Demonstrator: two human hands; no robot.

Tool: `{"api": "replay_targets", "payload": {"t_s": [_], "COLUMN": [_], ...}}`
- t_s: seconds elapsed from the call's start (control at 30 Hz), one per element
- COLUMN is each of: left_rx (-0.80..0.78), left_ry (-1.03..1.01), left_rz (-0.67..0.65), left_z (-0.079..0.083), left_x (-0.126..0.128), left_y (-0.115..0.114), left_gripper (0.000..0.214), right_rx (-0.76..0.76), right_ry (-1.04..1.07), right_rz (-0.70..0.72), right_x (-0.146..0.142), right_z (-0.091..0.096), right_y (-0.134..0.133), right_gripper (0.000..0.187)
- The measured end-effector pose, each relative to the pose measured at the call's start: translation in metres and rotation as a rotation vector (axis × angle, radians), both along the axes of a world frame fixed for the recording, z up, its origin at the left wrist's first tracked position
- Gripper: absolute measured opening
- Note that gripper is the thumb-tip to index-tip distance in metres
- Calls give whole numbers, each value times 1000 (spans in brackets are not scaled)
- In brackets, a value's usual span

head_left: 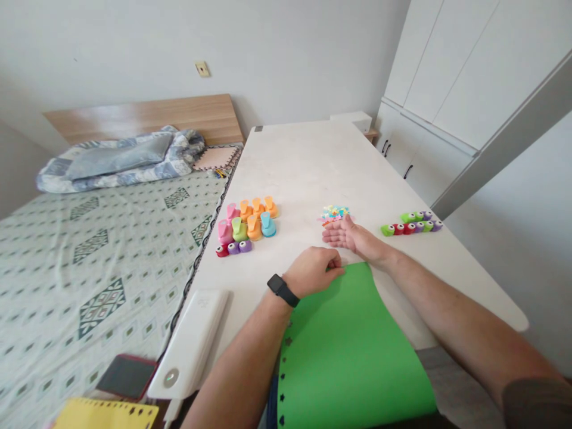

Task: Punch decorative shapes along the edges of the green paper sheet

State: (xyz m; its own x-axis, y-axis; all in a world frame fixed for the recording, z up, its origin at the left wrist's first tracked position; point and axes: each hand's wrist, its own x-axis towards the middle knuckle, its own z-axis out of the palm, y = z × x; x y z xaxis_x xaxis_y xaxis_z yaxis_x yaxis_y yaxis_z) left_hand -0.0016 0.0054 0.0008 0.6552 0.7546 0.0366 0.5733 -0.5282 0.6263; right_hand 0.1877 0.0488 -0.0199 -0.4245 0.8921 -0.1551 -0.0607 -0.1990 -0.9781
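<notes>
One green sheet (353, 351) fills the lower middle of the frame, small shapes punched along its left edge. From where I stand, the left hand (315, 271) is curled at the sheet's upper edge, thumb and fingers pinching it. The right hand (353, 237) is open, fingers extended and holding nothing, just above the sheet in the frame; its fingers reach beside a pile of colourful cut-outs (335, 211) on the white bench (308, 161).
</notes>
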Motion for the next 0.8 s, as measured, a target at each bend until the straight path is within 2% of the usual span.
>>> {"api": "replay_targets", "payload": {"t_s": [0.3,0.5,0.67,0.8], "left_rx": [-6,14,8,10], "left_ry": [-12,-13,-19,-21], "left_rz": [21,30,44,65], "left_z": [1,1,0,1], "left_x": [-1,-1,-2,-3], "left_y": [2,2,3,4], "left_gripper": [10,10,10,10], "right_rx": [179,132,269,306], "right_ry": [-66,-189,-203,-207], "right_rz": [-236,-183,-281,-361], "right_x": [18,19,17,22], "right_z": [1,-5,-4,-1], "right_y": [11,11,10,10], "right_gripper": [73,80,71,72]}}
